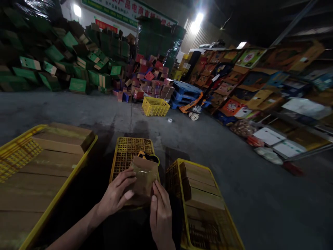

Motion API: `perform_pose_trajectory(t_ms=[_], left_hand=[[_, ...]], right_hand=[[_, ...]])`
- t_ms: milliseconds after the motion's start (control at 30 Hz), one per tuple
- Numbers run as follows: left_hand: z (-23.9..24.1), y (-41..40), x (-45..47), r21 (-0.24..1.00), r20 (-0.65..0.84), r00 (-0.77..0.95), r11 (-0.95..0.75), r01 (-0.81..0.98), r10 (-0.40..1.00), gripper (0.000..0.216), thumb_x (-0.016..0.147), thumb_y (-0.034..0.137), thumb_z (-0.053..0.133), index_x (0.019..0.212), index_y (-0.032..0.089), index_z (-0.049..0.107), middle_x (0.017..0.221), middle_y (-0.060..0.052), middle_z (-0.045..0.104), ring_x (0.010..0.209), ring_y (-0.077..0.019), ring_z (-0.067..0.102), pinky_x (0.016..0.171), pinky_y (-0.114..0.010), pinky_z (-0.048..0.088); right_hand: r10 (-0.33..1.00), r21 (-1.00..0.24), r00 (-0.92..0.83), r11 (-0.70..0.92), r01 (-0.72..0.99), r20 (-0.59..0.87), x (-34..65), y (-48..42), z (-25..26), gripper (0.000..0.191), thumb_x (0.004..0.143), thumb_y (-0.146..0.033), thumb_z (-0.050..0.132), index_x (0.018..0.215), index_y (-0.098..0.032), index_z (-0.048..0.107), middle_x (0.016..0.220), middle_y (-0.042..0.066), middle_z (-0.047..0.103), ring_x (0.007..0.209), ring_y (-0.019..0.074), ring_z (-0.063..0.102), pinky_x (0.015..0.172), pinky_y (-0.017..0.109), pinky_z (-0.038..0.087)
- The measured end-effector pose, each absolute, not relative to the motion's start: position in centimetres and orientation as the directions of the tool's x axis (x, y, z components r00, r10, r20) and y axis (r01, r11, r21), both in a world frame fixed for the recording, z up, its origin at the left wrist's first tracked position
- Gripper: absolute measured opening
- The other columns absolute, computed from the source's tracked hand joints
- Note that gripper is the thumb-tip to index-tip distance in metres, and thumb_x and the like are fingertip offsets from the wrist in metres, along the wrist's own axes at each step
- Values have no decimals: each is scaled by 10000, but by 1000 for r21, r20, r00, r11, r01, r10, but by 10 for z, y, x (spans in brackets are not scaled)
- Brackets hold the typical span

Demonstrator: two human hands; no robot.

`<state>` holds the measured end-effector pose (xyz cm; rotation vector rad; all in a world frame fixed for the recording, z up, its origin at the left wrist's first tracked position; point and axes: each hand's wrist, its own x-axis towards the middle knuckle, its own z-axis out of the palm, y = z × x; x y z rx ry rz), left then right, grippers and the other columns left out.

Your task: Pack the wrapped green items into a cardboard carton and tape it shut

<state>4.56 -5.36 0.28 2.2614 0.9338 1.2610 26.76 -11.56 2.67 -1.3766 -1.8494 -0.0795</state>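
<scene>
A small brown cardboard box (143, 178) with shiny clear tape on its flap is in front of me, over an upturned yellow plastic crate (125, 152). My left hand (117, 196) grips the box's left side with curled fingers. My right hand (160, 211) presses on its right lower edge, fingers together along the cardboard. A dark object with a yellow rim (149, 157) shows just behind the box.
A yellow crate (26, 194) stacked with flat cardboard is at my left, another yellow crate (208, 211) with cardboard at my right. Across the concrete floor stand a yellow crate (155, 106), blue pallets (186, 91), piles of green boxes (78, 66) and shelves of flattened cartons (273, 86).
</scene>
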Motion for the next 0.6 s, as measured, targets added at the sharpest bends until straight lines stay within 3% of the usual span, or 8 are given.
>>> perform_pose_trajectory(t_ms=[167, 400, 600], left_hand=[[3, -59, 55, 525, 603, 416, -731, 436, 681, 537, 994, 425, 551, 1491, 228, 500, 1462, -131, 576, 1419, -320, 469, 1174, -520, 415], [-1, -56, 62, 585, 621, 346, -710, 391, 703, 389, 1020, 341, 502, 1383, 238, 599, 1363, -95, 656, 1353, -264, 535, 1145, -453, 453], [11, -38, 48, 555, 601, 400, -722, 414, 692, 482, 1020, 452, 475, 1444, 234, 550, 1418, -103, 617, 1366, -285, 517, 1148, -468, 442]], right_hand=[[762, -324, -131, 415, 850, 634, 265, -111, 28, 482, 1041, -197, 416, 1520, -227, 452, 1438, 121, 593, 1398, 290, 495, 1081, 552, 510], [790, -220, -312, 483, 848, 528, 255, -90, 41, 464, 1039, -280, 451, 1500, -252, 487, 1446, 77, 602, 1376, 267, 520, 1202, 563, 366], [806, -259, -285, 466, 846, 519, 260, -78, 43, 400, 1053, -274, 415, 1422, -242, 565, 1408, 76, 625, 1332, 249, 543, 1157, 518, 426]])
